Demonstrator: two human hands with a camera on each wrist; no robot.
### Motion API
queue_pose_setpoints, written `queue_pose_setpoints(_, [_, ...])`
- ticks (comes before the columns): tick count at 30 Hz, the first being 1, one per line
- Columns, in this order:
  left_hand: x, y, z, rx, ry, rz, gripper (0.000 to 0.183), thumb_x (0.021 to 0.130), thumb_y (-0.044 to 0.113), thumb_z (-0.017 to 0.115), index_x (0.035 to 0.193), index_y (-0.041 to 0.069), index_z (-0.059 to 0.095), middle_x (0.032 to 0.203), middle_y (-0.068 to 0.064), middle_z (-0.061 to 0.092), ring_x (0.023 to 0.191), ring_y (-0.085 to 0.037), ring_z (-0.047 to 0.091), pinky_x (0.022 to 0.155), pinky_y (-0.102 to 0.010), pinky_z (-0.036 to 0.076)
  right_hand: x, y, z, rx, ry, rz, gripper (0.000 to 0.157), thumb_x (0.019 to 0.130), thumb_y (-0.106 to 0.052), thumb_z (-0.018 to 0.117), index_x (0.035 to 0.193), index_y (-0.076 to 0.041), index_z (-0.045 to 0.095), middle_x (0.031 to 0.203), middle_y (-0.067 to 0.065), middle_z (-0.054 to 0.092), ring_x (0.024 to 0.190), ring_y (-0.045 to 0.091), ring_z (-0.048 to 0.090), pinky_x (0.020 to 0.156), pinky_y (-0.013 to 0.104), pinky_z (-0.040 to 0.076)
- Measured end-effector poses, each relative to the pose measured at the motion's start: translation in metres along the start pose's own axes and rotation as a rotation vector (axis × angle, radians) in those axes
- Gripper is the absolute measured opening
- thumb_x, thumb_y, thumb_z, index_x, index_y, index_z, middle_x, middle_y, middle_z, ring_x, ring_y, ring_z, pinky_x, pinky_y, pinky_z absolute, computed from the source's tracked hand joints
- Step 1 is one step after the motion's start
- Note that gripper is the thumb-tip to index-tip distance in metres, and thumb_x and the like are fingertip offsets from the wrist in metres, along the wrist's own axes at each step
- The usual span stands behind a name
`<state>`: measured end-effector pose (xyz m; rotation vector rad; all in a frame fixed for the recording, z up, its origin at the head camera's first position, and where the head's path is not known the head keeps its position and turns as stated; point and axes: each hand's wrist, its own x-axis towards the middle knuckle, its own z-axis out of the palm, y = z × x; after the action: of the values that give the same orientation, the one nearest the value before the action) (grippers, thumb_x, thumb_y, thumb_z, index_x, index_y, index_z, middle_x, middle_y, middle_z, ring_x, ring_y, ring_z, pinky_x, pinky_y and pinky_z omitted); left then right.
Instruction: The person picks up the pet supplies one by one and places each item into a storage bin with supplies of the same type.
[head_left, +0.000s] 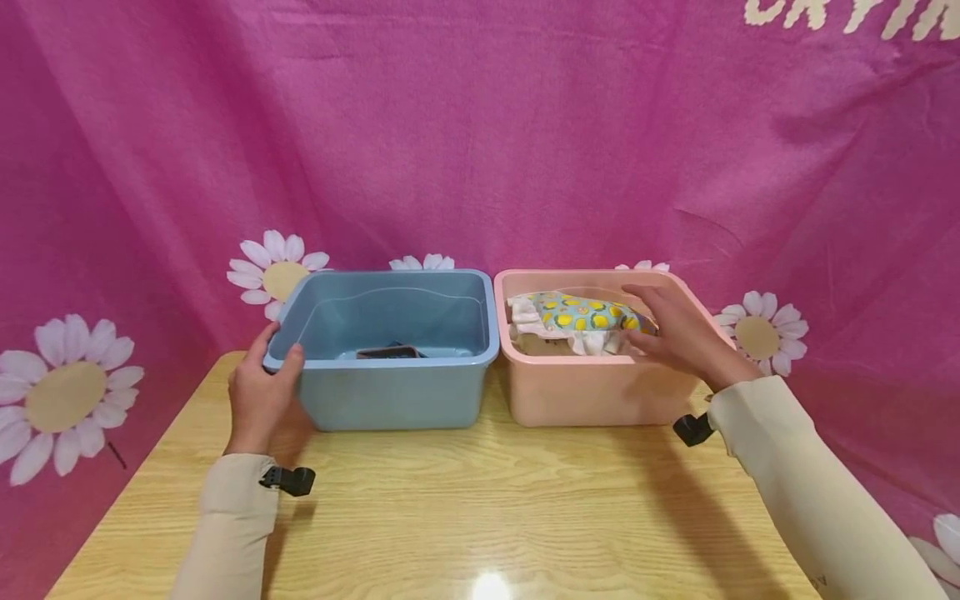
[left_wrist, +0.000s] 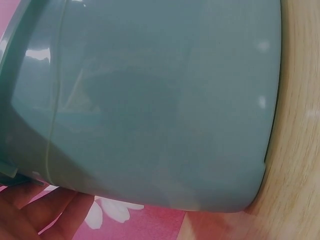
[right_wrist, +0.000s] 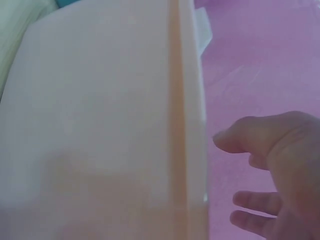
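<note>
My left hand grips the near left corner of a blue plastic bin, thumb over the front rim. In the left wrist view, its fingers lie against the bin's outer side below the rim. A dark, flat rectangular object lies inside, partly hidden by the front wall. To the right, my right hand hovers over a pink bin, fingers and thumb apart beside a lemon-print cloth with white ruffles. The right wrist view shows nothing between thumb and fingers, above the pink rim.
Both bins stand side by side on a light wooden table, rims nearly meeting. Close behind them hangs a magenta curtain with large white daisies. A black wrist camera is strapped at the left sleeve, another at the right.
</note>
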<state>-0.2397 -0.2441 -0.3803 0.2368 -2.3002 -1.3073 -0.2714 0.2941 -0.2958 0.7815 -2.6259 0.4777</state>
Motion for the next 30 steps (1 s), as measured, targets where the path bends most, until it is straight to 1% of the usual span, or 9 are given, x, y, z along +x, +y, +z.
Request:
queue_pose_setpoints(1, [0.0,0.0,0.0,0.001,0.002,0.0,0.062,0.092,0.048,0.055,0.148,0.026,0.041,0.144,-0.014,0.047,0.125,-0.038,0.047,0.102,-0.059,0.038,-0.003,-0.001,-0.001,0.003,0.019,-0.002,0.063,0.08,-0.01,0.075,0.135,0.006,0.046,0.134,0.029,0.046,0.127,0.045,0.037,0.103,0.061,0.03])
queue_pose_setpoints(5, [-0.001,0.001,-0.003,0.001,-0.009,-0.018,0.063,0.092,0.048,0.054,0.149,0.027,0.039,0.146,-0.013,0.045,0.127,-0.037,0.046,0.102,-0.059,0.038,-0.012,-0.011,-0.005,0.042,0.047,0.019,0.064,0.083,-0.01,0.073,0.139,-0.001,0.044,0.139,0.024,0.043,0.127,0.041,0.039,0.097,0.063,0.036])
queue_pose_setpoints(8, [-0.003,0.001,-0.003,0.003,-0.016,-0.024,0.063,0.093,0.048,0.054,0.149,0.026,0.038,0.146,-0.013,0.045,0.128,-0.037,0.045,0.102,-0.059,0.038,-0.017,-0.016,-0.007,0.033,0.072,0.012,0.063,0.082,-0.011,0.073,0.139,-0.003,0.045,0.14,0.021,0.045,0.127,0.041,0.041,0.098,0.063,0.036])
queue_pose_setpoints(12, [-0.003,0.002,-0.002,0.006,-0.015,-0.007,0.062,0.093,0.046,0.054,0.149,0.025,0.038,0.145,-0.014,0.046,0.127,-0.038,0.046,0.102,-0.059,0.039,-0.024,-0.021,-0.012,0.028,0.093,0.033,0.063,0.083,-0.012,0.073,0.139,-0.005,0.045,0.139,0.019,0.047,0.127,0.041,0.041,0.099,0.063,0.035])
queue_pose_setpoints(15, [-0.003,0.002,0.0,0.004,-0.008,0.001,0.062,0.093,0.046,0.054,0.149,0.025,0.039,0.145,-0.014,0.047,0.126,-0.037,0.046,0.102,-0.059,0.038,-0.027,-0.022,-0.014,0.043,0.099,0.028,0.064,0.083,-0.013,0.073,0.14,-0.005,0.044,0.14,0.02,0.046,0.127,0.042,0.04,0.098,0.065,0.034])
queue_pose_setpoints(19, [-0.003,0.002,0.0,-0.001,-0.007,0.003,0.062,0.092,0.047,0.055,0.149,0.026,0.04,0.145,-0.014,0.046,0.126,-0.037,0.047,0.102,-0.058,0.038,-0.031,-0.023,-0.014,0.062,0.121,-0.012,0.064,0.082,-0.011,0.074,0.139,-0.004,0.045,0.139,0.02,0.046,0.125,0.043,0.041,0.097,0.066,0.034])
queue_pose_setpoints(22, [-0.003,0.002,0.0,0.002,-0.011,0.005,0.062,0.092,0.047,0.055,0.149,0.025,0.039,0.145,-0.014,0.046,0.126,-0.038,0.047,0.102,-0.058,0.039,-0.035,-0.025,-0.012,0.066,0.138,-0.039,0.062,0.081,-0.009,0.074,0.137,-0.004,0.046,0.137,0.018,0.047,0.125,0.04,0.041,0.097,0.065,0.034])
queue_pose_setpoints(26, [-0.004,0.001,-0.001,0.007,-0.018,-0.002,0.063,0.093,0.047,0.054,0.149,0.025,0.038,0.145,-0.015,0.045,0.127,-0.038,0.046,0.102,-0.059,0.038,-0.038,-0.03,-0.011,0.068,0.139,-0.033,0.062,0.081,-0.009,0.074,0.137,-0.005,0.048,0.135,0.014,0.048,0.125,0.034,0.041,0.098,0.062,0.037])
queue_pose_setpoints(30, [-0.003,0.002,-0.002,0.016,-0.036,-0.007,0.064,0.093,0.049,0.053,0.15,0.026,0.036,0.147,-0.014,0.043,0.128,-0.038,0.045,0.102,-0.059,0.038,-0.039,-0.036,-0.012,0.055,0.152,-0.04,0.063,0.08,-0.009,0.075,0.137,-0.005,0.048,0.136,0.015,0.047,0.126,0.031,0.04,0.097,0.061,0.039])
